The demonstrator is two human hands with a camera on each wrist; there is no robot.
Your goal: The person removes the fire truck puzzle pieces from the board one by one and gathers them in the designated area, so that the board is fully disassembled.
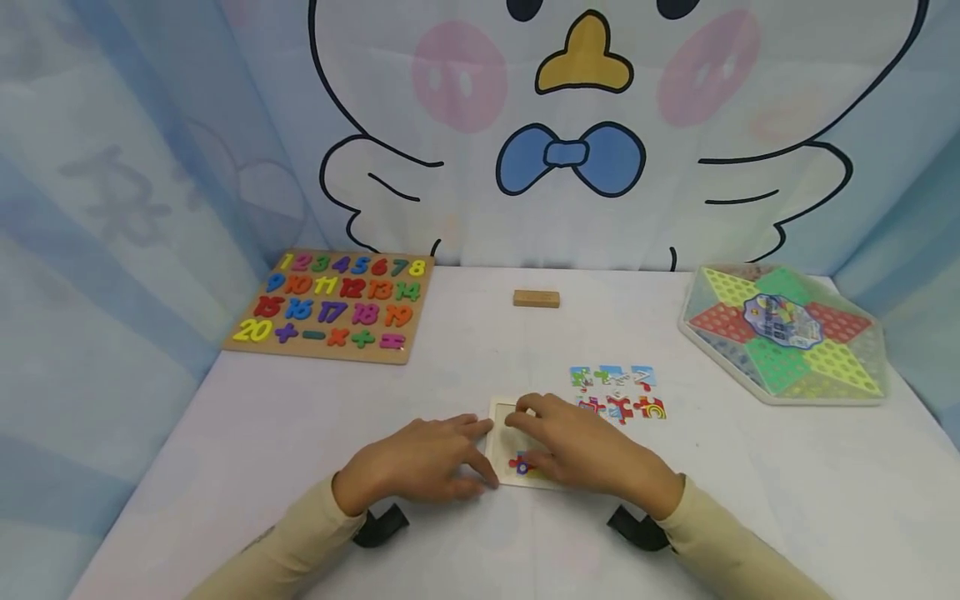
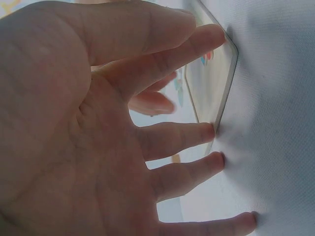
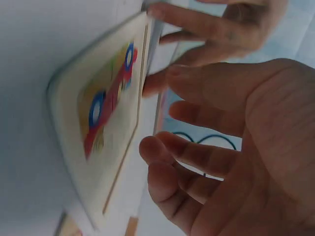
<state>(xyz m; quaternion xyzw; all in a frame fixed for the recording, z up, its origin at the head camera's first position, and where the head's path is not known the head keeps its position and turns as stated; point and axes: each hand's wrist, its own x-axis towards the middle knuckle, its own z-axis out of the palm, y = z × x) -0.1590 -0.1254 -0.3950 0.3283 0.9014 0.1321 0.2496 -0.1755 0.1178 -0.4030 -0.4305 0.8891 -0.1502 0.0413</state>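
A small wooden jigsaw tray [image 1: 501, 410] lies flat on the table between the two hands. Inside it, near one side, joined puzzle pieces [image 3: 110, 105] show a red vehicle with blue wheels. My left hand [image 1: 427, 460] is at the tray's left edge, fingers spread, with fingertips [image 2: 211, 37] touching the rim. Over the tray hovers my right hand [image 1: 588, 446], its fingers loosely bent and nothing between them; it hides much of the tray in the head view. Beyond the right hand, several loose jigsaw pieces [image 1: 649, 407] lie in two rows.
A number puzzle board [image 1: 322, 337] with coloured digits sits at the back left. Toward the back middle is a small wooden block [image 1: 536, 298]. A hexagonal box [image 1: 787, 333] of coloured shapes occupies the right side. A printed curtain [image 1: 570, 225] hangs behind the table.
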